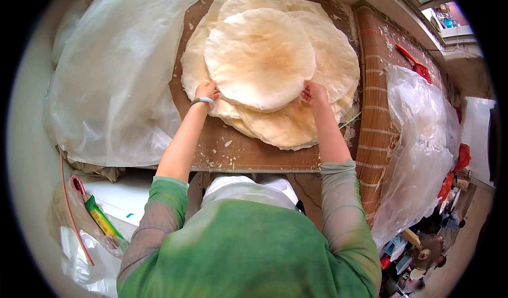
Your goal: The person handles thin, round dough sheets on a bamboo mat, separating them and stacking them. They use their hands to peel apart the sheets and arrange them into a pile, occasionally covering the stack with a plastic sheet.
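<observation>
A large round flatbread point(260, 56), pale with light brown patches, lies uppermost on a spread stack of similar flatbreads point(278, 129). My left hand point(207, 90), with a bangle point(203, 100) at the wrist, grips its lower left edge. On the lower right edge, the curled fingers of my right hand point(313, 92) hold the same bread. Under the stack is a brown board point(238, 155) scattered with pale flakes. A thin green strand point(350, 120) sticks out at the stack's right side.
Clear plastic sheeting point(115, 80) covers the left side. To the right lie a slatted mat point(373, 139), a red plastic scoop point(416, 64) and a plastic bag point(420, 139). A copper-coloured tube point(71, 203) hangs at lower left. Several people are far off at lower right.
</observation>
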Demonstrator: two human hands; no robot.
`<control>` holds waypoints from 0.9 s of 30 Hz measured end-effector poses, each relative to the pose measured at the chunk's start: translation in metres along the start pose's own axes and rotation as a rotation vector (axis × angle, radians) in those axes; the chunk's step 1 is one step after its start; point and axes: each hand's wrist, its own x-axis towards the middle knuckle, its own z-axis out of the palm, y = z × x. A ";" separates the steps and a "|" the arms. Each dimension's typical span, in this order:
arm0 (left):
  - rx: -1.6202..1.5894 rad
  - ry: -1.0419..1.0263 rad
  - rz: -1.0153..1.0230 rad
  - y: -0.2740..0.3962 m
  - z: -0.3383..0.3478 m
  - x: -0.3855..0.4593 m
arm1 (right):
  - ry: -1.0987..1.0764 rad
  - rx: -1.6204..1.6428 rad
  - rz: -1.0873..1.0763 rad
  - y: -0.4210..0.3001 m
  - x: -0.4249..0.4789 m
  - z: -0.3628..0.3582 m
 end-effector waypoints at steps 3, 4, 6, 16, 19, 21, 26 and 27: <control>0.003 0.009 0.007 -0.001 -0.001 0.001 | 0.018 -0.056 0.002 0.018 0.000 0.002; 0.008 0.014 0.021 -0.001 0.000 -0.001 | 0.029 -0.148 -0.042 0.020 0.004 0.001; 0.018 0.044 0.048 0.000 0.004 -0.007 | 0.073 -0.433 -0.146 0.023 0.015 -0.005; 0.315 0.121 0.145 -0.003 0.011 0.006 | 0.143 -0.524 -0.267 -0.004 0.035 0.011; 0.324 0.141 0.146 -0.007 0.004 0.010 | -0.028 -0.257 -0.100 -0.010 0.036 0.009; 0.287 0.150 0.161 -0.011 0.001 0.013 | -0.089 -0.155 -0.104 -0.018 0.021 0.014; 0.099 0.056 0.190 -0.016 -0.002 0.009 | -0.146 -0.340 -0.632 -0.036 -0.002 0.055; 0.063 0.025 0.184 -0.015 -0.004 0.006 | -0.152 -0.381 -0.763 -0.040 -0.009 0.072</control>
